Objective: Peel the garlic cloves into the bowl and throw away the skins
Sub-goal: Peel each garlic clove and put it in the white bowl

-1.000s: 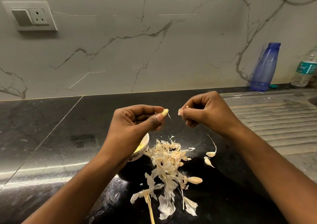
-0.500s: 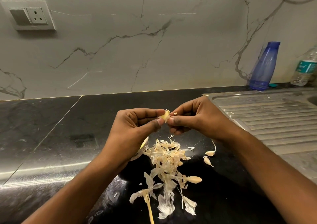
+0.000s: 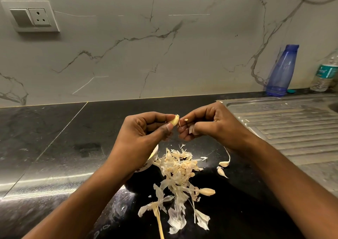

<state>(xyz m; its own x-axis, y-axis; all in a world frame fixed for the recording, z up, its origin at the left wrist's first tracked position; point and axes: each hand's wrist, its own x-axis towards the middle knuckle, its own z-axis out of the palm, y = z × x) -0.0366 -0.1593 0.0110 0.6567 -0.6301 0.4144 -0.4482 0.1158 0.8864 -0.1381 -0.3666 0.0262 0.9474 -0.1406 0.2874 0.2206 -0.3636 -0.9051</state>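
One garlic clove (image 3: pixel 175 120) sits pinched between the thumb and forefinger of the left hand (image 3: pixel 139 140), above the black counter (image 3: pixel 54 138). Half a second ago the right hand (image 3: pixel 210 123) met the clove; now it is just apart, fingers curled, a thin skin strip (image 3: pixel 180 123) hanging between. Whether it pinches that strip, I cannot tell. Below lie one pile of skins (image 3: pixel 179 169), three unpeeled cloves (image 3: pixel 206 191), and one bowl (image 3: pixel 152 159) half hidden under the left wrist.
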